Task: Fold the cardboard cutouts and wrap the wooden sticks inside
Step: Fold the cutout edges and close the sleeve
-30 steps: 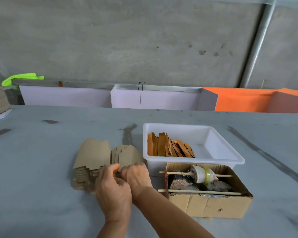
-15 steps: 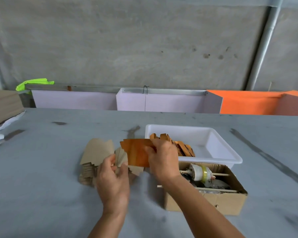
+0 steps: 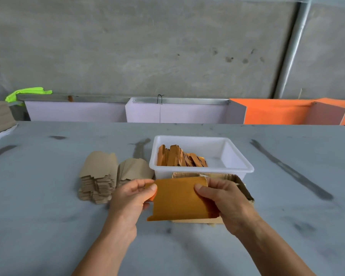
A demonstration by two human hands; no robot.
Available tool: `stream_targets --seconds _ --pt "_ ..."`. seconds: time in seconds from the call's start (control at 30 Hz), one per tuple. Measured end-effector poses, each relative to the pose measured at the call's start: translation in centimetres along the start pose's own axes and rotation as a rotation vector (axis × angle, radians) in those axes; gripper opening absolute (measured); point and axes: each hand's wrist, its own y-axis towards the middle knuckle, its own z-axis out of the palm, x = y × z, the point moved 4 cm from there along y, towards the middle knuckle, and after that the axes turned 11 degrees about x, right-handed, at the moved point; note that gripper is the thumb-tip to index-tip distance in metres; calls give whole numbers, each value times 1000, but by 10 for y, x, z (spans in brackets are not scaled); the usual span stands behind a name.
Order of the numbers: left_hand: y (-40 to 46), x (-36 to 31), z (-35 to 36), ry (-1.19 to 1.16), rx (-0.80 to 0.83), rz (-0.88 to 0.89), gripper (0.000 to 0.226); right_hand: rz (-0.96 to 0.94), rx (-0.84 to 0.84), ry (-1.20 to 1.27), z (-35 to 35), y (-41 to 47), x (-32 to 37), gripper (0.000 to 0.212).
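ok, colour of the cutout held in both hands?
Shiny golden orange cutout, clearest in the head view.

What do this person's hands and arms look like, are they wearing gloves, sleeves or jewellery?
No gloves: the left hand and right hand are bare. Both forearms are uncovered as far as the picture's bottom edge, so no sleeve shows. No ring, watch or bracelet is visible on either hand or wrist.

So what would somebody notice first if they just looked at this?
Probably the shiny orange cutout in the middle, held by the left hand and right hand. Behind it stands a white tub with more orange pieces, and left of that lie brown cardboard stacks.
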Motion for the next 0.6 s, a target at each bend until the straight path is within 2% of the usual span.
stream_targets --seconds 0.17,0.37,0.5,0.6 --pt "-13 -5 13 0 59 -20 15 13 2 39 -21 -18 -8 14" --pt "-31 -4 33 68 165 -39 15 2 17 158 -36 -34 -18 7" --pt "-36 5 40 22 65 -33 14 14 34 316 -33 -43 -31 28" --pt "-40 15 51 -101 24 -84 12 56 45 367 -20 -49 -46 19"
